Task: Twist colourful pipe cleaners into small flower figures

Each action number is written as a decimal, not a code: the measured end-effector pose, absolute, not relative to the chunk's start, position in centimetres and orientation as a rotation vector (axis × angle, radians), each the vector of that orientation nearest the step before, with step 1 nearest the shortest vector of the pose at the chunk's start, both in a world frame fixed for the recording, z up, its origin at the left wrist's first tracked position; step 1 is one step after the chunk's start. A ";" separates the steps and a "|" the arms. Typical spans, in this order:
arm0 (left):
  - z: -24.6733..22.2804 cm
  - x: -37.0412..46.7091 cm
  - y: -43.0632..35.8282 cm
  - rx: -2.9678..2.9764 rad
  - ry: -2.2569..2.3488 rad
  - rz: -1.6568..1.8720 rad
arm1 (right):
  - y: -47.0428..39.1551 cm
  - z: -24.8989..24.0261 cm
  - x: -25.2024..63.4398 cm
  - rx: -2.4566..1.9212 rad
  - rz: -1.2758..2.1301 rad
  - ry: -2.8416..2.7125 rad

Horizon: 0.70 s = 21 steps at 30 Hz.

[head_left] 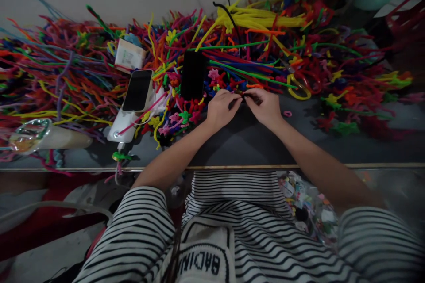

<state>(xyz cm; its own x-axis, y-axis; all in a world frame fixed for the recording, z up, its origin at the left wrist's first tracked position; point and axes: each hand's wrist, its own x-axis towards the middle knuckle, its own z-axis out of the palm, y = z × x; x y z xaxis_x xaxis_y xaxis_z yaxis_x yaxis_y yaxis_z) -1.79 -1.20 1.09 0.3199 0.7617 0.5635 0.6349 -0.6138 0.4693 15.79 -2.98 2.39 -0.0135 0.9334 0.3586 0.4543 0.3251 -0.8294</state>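
My left hand (223, 108) and my right hand (265, 108) meet above the dark table, fingertips almost touching. Both pinch a small dark piece (243, 96) that looks like a bit of black pipe cleaner; most of it is hidden by the fingers. Just beyond the fingertips lies a heap of small twisted pipe cleaner flowers, among them a pink flower (213, 74). A black phone (193, 75) rests on the heap left of my left hand. Near my right wrist, a small pink ring (287, 114) lies on the table.
Yellow-handled scissors (300, 88) lie to the right, near more pipe cleaner flowers (345, 128). Leftward are a second phone (137, 90), a white power bank (121, 126) with a cable, a small box (129, 55) and a tipped plastic cup (49, 137). Yellow pipe cleaners (262, 20) are bundled at the back.
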 end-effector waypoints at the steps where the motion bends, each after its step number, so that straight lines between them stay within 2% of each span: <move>1: 1.2 -1.8 -1.3 2.395 1.307 1.144 | -3.0 2.6 15.8 -1.287 0.608 -1.639; 7: 1.2 -1.8 -1.1 2.244 1.368 1.110 | -3.1 2.5 15.7 -1.311 0.628 -1.650; 21: -0.1 -2.2 0.2 1.718 0.874 1.196 | -2.1 1.7 15.5 -1.138 1.224 -1.272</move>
